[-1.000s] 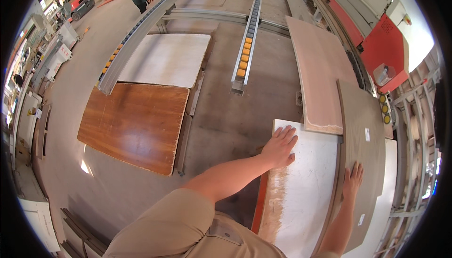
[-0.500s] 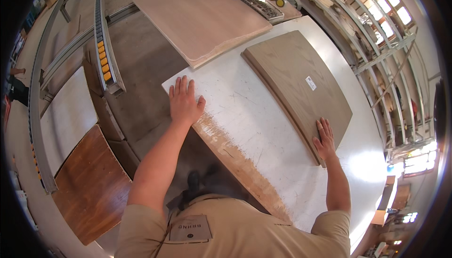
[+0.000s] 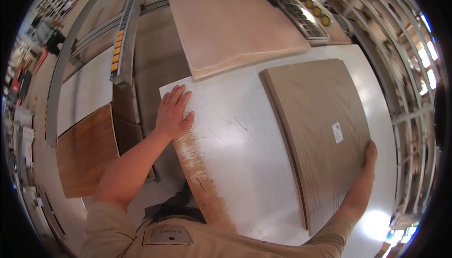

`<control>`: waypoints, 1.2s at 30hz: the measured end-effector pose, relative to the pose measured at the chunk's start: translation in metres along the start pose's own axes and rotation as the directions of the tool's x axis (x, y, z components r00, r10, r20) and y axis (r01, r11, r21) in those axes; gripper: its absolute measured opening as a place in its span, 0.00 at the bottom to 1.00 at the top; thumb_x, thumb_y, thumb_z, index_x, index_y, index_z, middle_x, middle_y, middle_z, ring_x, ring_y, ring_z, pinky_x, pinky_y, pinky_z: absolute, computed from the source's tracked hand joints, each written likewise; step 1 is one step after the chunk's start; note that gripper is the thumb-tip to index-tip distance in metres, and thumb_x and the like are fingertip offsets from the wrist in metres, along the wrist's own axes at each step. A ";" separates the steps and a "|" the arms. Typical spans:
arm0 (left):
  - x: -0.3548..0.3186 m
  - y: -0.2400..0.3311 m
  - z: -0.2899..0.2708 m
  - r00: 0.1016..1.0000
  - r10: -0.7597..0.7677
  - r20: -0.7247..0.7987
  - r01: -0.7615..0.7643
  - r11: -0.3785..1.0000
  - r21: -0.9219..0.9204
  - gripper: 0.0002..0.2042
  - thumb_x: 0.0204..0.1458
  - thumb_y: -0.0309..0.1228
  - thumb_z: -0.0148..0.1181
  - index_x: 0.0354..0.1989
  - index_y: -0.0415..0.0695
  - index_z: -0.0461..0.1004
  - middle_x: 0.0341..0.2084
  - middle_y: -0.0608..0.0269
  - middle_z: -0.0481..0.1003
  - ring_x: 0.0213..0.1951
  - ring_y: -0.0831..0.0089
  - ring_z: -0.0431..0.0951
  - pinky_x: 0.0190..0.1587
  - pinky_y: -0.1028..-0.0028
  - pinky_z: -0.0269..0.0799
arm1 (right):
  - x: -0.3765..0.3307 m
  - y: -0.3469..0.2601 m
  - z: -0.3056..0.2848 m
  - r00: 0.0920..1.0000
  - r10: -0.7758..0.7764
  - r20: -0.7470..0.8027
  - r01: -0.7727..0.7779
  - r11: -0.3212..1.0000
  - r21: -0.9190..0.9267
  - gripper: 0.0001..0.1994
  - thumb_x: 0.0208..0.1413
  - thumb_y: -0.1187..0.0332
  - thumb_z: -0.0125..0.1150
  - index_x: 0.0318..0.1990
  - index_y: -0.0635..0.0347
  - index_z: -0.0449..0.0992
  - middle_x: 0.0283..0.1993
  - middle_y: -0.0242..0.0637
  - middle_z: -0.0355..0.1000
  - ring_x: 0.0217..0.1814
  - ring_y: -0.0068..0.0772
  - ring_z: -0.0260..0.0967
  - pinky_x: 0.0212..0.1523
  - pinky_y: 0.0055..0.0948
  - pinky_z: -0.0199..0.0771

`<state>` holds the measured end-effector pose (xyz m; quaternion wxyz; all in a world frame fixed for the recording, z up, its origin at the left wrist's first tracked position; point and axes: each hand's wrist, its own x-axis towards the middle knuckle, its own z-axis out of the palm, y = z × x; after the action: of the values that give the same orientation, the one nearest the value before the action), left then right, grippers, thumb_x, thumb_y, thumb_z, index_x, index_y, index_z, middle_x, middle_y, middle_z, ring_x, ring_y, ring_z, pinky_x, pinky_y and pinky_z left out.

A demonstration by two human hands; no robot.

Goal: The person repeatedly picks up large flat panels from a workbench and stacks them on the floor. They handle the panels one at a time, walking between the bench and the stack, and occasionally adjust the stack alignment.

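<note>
A stack of grey-brown wood-grain panels point(image 3: 310, 112) lies flat on a scratched white tabletop point(image 3: 230, 154); at least two layers show along its left edge. A small white label point(image 3: 337, 133) is stuck on the top panel. My right hand point(image 3: 371, 155) is at the stack's right edge, bent against it, its fingers hidden from view. On the table's left edge, near the far left corner, my left hand point(image 3: 173, 112) rests flat with fingers stretched out and holds nothing. Below it the white surface is worn to bare brown wood.
A large pale pinkish board point(image 3: 230, 20) lies past the table's far edge. To the left stand a roller rail point(image 3: 123, 46) with yellow rollers and a brown board point(image 3: 87, 152). Metal racking point(image 3: 400, 46) runs along the right. A person point(image 3: 49, 34) is far off at left.
My right hand has gone from the top of the panel's near end to its right edge. My left hand stays on the table edge. The view has turned, showing the stack closer.
</note>
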<state>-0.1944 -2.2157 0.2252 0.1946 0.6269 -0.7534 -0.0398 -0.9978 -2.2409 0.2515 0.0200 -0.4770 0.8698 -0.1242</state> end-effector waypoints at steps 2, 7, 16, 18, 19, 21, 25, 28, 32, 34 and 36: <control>-0.001 -0.002 0.000 1.000 0.015 -0.011 -0.015 1.000 0.003 0.28 0.54 0.39 0.57 0.64 0.42 0.64 0.68 0.51 0.58 0.71 0.53 0.53 0.71 0.51 0.47 | 0.017 -0.001 -0.003 0.995 0.090 0.052 -0.094 0.992 0.080 0.28 0.69 0.51 0.38 0.60 0.67 0.72 0.62 0.52 0.70 0.66 0.52 0.64 0.66 0.43 0.61; -0.005 -0.010 0.008 0.995 0.063 -0.075 -0.064 0.998 -0.003 0.27 0.54 0.37 0.57 0.63 0.42 0.64 0.67 0.51 0.58 0.70 0.52 0.54 0.71 0.52 0.48 | -0.002 -0.020 -0.012 1.000 0.016 0.003 -0.015 0.986 -0.165 0.29 0.68 0.49 0.34 0.53 0.62 0.77 0.55 0.52 0.74 0.60 0.58 0.68 0.60 0.49 0.65; -0.057 0.067 0.018 0.991 -0.076 -0.108 0.074 0.997 -0.016 0.34 0.57 0.40 0.57 0.67 0.34 0.54 0.67 0.37 0.54 0.70 0.41 0.51 0.69 0.46 0.47 | -0.194 -0.057 -0.013 0.997 -0.001 0.072 0.031 0.906 -0.423 0.26 0.69 0.48 0.32 0.52 0.58 0.73 0.50 0.52 0.76 0.55 0.58 0.73 0.53 0.53 0.74; -0.113 0.108 0.019 0.963 0.079 -0.256 -0.146 0.957 -0.252 0.39 0.59 0.43 0.57 0.70 0.31 0.47 0.67 0.32 0.52 0.70 0.38 0.49 0.69 0.44 0.45 | -0.255 -0.082 -0.022 0.975 0.213 0.056 -0.193 0.948 -0.252 0.36 0.65 0.40 0.35 0.54 0.70 0.71 0.55 0.60 0.73 0.59 0.57 0.71 0.59 0.51 0.70; -0.146 0.124 0.014 0.980 0.061 -0.190 -0.129 0.919 -0.372 0.39 0.59 0.42 0.56 0.70 0.32 0.46 0.67 0.32 0.51 0.70 0.39 0.49 0.69 0.45 0.44 | -0.291 -0.092 -0.030 0.957 0.285 0.058 -0.268 0.940 -0.209 0.35 0.65 0.40 0.36 0.54 0.69 0.71 0.54 0.59 0.73 0.59 0.57 0.71 0.59 0.50 0.70; -0.202 0.138 0.000 0.994 0.054 -0.098 -0.099 0.829 -0.551 0.39 0.59 0.42 0.57 0.71 0.32 0.46 0.67 0.34 0.52 0.70 0.42 0.50 0.69 0.48 0.46 | -0.364 -0.108 -0.044 0.918 0.394 0.052 -0.384 0.914 -0.133 0.35 0.65 0.40 0.38 0.54 0.69 0.71 0.55 0.58 0.73 0.60 0.57 0.70 0.61 0.50 0.69; -0.276 0.101 -0.051 0.868 0.008 0.497 0.472 0.301 -0.829 0.37 0.56 0.37 0.60 0.70 0.35 0.49 0.64 0.44 0.61 0.64 0.52 0.62 0.65 0.57 0.59 | -0.526 -0.127 -0.057 0.878 0.478 -0.004 -0.478 0.878 -0.026 0.35 0.64 0.40 0.42 0.54 0.71 0.69 0.57 0.61 0.71 0.60 0.61 0.68 0.61 0.50 0.66; -0.302 0.048 -0.082 0.591 0.117 0.798 0.803 0.004 -0.595 0.33 0.53 0.33 0.63 0.67 0.37 0.58 0.56 0.53 0.71 0.55 0.60 0.73 0.59 0.62 0.69 | -0.638 -0.141 -0.063 0.859 0.512 -0.012 -0.512 0.859 0.010 0.34 0.63 0.42 0.49 0.56 0.70 0.68 0.57 0.61 0.71 0.61 0.61 0.67 0.60 0.48 0.67; -0.326 -0.011 -0.109 0.548 0.260 0.795 0.820 0.020 -0.572 0.31 0.52 0.32 0.64 0.64 0.38 0.63 0.54 0.52 0.73 0.54 0.59 0.74 0.58 0.61 0.70 | -0.795 -0.145 -0.075 0.884 0.468 -0.009 -0.449 0.853 0.266 0.32 0.58 0.51 0.65 0.60 0.67 0.66 0.54 0.56 0.74 0.57 0.53 0.72 0.57 0.43 0.71; -0.328 -0.027 -0.109 0.495 0.250 0.832 0.829 0.150 -0.538 0.28 0.53 0.39 0.63 0.60 0.37 0.68 0.53 0.54 0.74 0.52 0.60 0.76 0.56 0.61 0.72 | -0.848 -0.135 -0.076 0.703 0.581 0.409 -0.687 0.410 0.600 0.28 0.58 0.56 0.66 0.59 0.66 0.68 0.52 0.45 0.76 0.53 0.38 0.75 0.54 0.38 0.74; -0.335 -0.035 -0.105 0.319 0.402 0.858 0.920 0.087 -0.383 0.28 0.57 0.42 0.59 0.61 0.37 0.67 0.56 0.55 0.73 0.55 0.59 0.73 0.59 0.60 0.69 | -0.876 -0.123 -0.059 0.639 0.378 0.670 -0.691 -0.100 0.716 0.24 0.59 0.60 0.65 0.58 0.64 0.70 0.50 0.37 0.76 0.50 0.26 0.74 0.50 0.32 0.76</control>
<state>-0.0796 -1.8825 0.2295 0.0869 0.3692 -0.3089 -0.8722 -0.4287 -1.5614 0.2645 0.4693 0.0352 0.6869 -0.5537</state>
